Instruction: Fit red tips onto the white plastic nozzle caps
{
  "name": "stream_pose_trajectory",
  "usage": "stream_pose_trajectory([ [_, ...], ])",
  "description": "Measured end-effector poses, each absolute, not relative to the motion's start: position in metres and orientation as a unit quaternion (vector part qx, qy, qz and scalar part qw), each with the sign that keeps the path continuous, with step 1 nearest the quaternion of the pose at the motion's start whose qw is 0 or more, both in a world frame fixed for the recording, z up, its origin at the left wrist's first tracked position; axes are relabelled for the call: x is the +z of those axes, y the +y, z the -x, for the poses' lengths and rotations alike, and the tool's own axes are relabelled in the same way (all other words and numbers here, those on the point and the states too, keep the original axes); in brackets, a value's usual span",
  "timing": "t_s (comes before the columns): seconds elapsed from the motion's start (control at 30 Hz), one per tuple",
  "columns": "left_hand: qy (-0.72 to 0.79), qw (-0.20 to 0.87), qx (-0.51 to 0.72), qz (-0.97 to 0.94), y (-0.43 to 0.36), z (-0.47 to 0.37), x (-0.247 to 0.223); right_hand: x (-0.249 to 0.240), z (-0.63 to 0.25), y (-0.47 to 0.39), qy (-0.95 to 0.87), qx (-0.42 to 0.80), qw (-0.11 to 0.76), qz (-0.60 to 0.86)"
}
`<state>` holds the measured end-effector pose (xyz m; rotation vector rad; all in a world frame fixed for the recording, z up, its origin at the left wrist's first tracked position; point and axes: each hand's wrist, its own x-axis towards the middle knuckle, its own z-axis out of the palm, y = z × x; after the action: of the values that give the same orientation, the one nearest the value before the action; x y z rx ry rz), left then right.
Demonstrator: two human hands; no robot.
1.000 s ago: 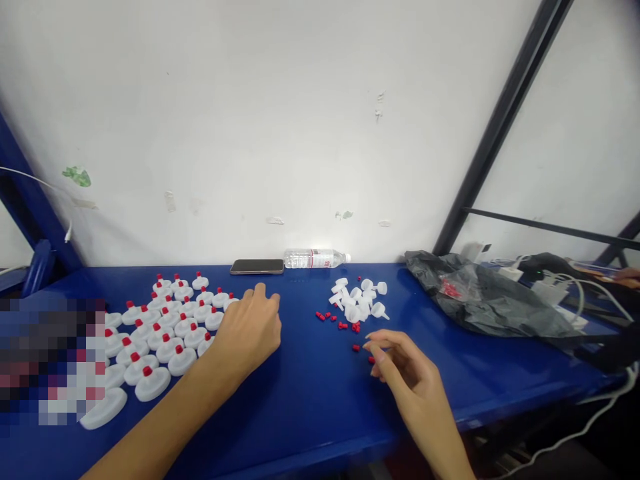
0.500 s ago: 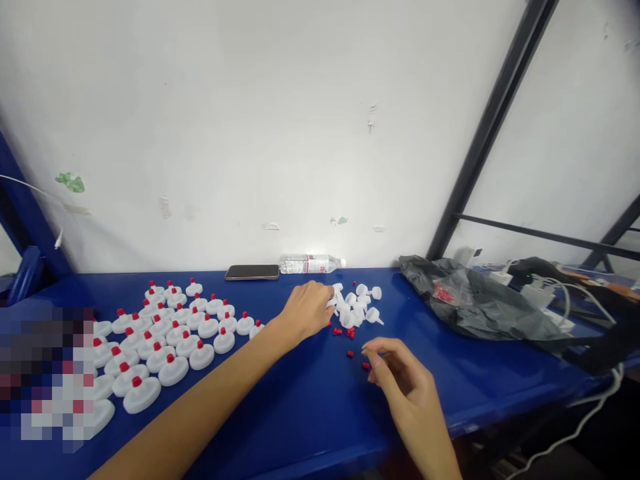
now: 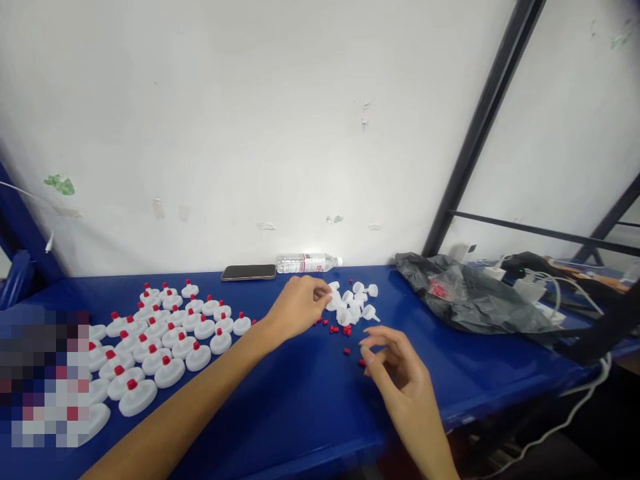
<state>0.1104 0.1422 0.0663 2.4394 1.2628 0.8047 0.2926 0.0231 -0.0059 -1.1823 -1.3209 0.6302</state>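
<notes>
My left hand (image 3: 303,305) reaches over the blue table (image 3: 280,420), its fingers bent at the left edge of a pile of white plastic nozzle pieces (image 3: 345,308); whether the fingertips grip a piece is too small to tell. My right hand (image 3: 395,370) hovers nearer the front, thumb and index finger slightly apart, with nothing visible between them. Small red caps (image 3: 347,351) lie between the pile and my right hand, one partly behind its fingertips. On the left stand many white round lids with red tips (image 3: 169,371).
Along the wall lie a phone (image 3: 249,273) and a clear bottle (image 3: 307,263). A black plastic bag (image 3: 465,300) with a small bag of red pieces (image 3: 440,289) is on the right, beside cables and a dark metal post (image 3: 477,133).
My left hand has drawn slightly left, off the nozzle pile, uncovering more red caps. My right hand's thumb and index finger have parted a little. The view has shifted slightly.
</notes>
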Motion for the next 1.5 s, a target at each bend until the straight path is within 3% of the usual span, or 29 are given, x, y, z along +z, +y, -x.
stream_pose_trajectory([
  [0.2, 0.325, 0.491, 0.261, -0.765, 0.108, -0.104, 0.064, -0.002, -0.289, 0.025, -0.597, 0.27, 0.555, 0.512],
  [0.3, 0.296, 0.545, 0.248, -0.745, 0.101, -0.108, 0.061, 0.0, -0.289, 0.024, -0.603, 0.257, 0.544, 0.524],
  [0.43, 0.331, 0.491, 0.269, -0.76, 0.098, -0.111, 0.062, -0.002, -0.29, 0.019, -0.551, 0.249, 0.595, 0.53],
  [0.63, 0.366, 0.16, 0.24, -0.885, 0.096, -0.114, 0.038, -0.008, -0.291, 0.012, -0.505, 0.224, 0.638, 0.536],
  [0.83, 0.34, 0.139, 0.187, -0.911, 0.097, -0.124, 0.018, -0.009, -0.291, 0.013, -0.518, 0.221, 0.63, 0.535],
  [0.97, 0.338, 0.195, 0.25, -0.886, 0.098, -0.121, 0.027, -0.004, -0.291, 0.016, -0.54, 0.215, 0.613, 0.536],
  [1.2, 0.337, 0.511, 0.308, -0.728, 0.105, -0.098, 0.047, -0.005, -0.286, 0.022, -0.575, 0.221, 0.572, 0.541],
  [1.5, 0.323, 0.518, 0.27, -0.745, 0.105, -0.092, 0.049, -0.006, -0.287, 0.019, -0.61, 0.173, 0.528, 0.565],
])
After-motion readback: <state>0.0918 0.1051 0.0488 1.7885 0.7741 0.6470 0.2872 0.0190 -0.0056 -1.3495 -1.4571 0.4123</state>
